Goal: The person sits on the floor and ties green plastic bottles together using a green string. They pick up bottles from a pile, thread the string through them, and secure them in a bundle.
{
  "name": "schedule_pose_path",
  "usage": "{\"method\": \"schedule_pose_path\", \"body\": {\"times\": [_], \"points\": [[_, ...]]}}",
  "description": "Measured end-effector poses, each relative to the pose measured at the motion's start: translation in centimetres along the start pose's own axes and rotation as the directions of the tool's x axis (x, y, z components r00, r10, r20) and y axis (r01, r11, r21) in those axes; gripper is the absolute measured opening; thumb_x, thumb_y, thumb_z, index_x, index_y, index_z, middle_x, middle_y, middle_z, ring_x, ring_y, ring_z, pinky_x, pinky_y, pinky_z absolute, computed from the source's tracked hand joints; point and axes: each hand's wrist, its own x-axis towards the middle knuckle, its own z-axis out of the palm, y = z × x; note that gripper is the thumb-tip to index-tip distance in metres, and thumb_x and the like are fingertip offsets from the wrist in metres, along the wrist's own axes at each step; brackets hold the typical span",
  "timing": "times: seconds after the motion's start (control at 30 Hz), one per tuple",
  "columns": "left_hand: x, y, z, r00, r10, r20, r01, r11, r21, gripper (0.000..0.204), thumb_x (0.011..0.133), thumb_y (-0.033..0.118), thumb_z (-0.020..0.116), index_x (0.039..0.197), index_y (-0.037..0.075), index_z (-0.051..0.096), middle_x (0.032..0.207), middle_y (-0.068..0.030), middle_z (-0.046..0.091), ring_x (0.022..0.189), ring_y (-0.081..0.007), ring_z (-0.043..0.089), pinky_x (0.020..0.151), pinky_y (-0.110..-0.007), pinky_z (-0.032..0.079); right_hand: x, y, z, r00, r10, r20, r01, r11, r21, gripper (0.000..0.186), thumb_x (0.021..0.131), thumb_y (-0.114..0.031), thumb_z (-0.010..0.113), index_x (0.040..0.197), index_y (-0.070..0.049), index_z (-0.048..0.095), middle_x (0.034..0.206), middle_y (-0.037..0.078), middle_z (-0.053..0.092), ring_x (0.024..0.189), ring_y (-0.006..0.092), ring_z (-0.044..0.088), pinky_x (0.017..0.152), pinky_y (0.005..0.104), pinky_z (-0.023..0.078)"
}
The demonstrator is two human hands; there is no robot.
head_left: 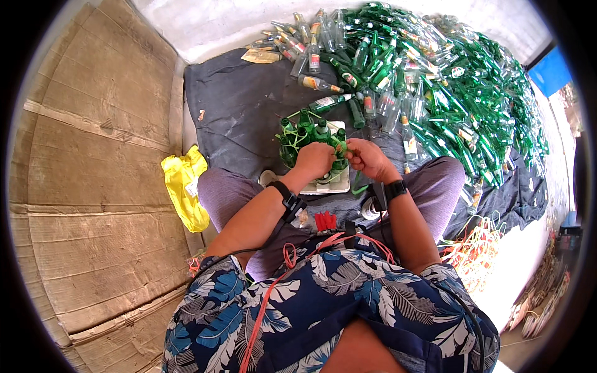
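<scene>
Several green glass bottles (305, 119) stand upright in a tight cluster between my knees, resting on a white slab (337, 186). Green plastic strap (298, 133) runs between and around their necks. At the cluster's near right side, my left hand (316, 160) is closed, its fingertips pinching the strap. Close beside it my right hand (369, 158) also has its fingers pressed together on the strap, and a loose strap end (358, 184) hangs below it. The hands hide part of the front bottles, and exactly how the strap passes between the fingers is hard to see.
A large heap of green bottles (460, 93) fills the far right, with clear bottles (314, 53) along its left edge. Cardboard (99, 174) walls the left, beside a yellow bag (185, 186). Loose straps (476, 248) lie at right. A black sheet (230, 102) covers the floor.
</scene>
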Motion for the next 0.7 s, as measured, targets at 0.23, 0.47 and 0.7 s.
{"method": "schedule_pose_path", "body": {"times": [0.23,0.47,0.7], "points": [[0.2,0.3,0.5,0.999,-0.032,-0.019,0.033,0.999,0.036,0.023,0.087,0.027,0.064,0.081,0.006,0.071,0.085,-0.0138,0.070,0.086,-0.0340,0.068,0.072,-0.049,0.054,3.2,0.7,-2.5,0.922,-0.381,-0.069,0.239,0.699,-0.674,0.018,0.095,-0.020,0.061,0.083,-0.007,0.063,0.066,-0.003,0.055,0.053,0.0096,0.046,0.048,0.0274,0.035],[0.4,0.5,1.0,0.997,-0.074,0.007,0.074,0.996,0.056,0.021,0.086,0.027,0.064,0.084,0.007,0.072,0.090,-0.0119,0.071,0.089,-0.0321,0.068,0.074,-0.047,0.056,4.7,2.6,-4.1,0.801,-0.596,-0.055,0.187,0.336,-0.923,0.022,0.089,-0.024,0.065,0.088,-0.002,0.068,0.082,0.020,0.068,0.080,0.0381,0.067,0.070,0.0452,0.052],[0.3,0.3,1.5,0.996,-0.060,-0.060,0.063,0.997,0.045,0.019,0.086,0.027,0.066,0.083,0.009,0.072,0.089,-0.0097,0.070,0.088,-0.0308,0.067,0.073,-0.046,0.055,5.2,3.3,-4.9,0.810,-0.586,-0.033,0.118,0.218,-0.969,0.024,0.087,-0.026,0.066,0.088,-0.003,0.069,0.083,0.018,0.069,0.079,0.0370,0.068,0.071,0.0429,0.053]]}}
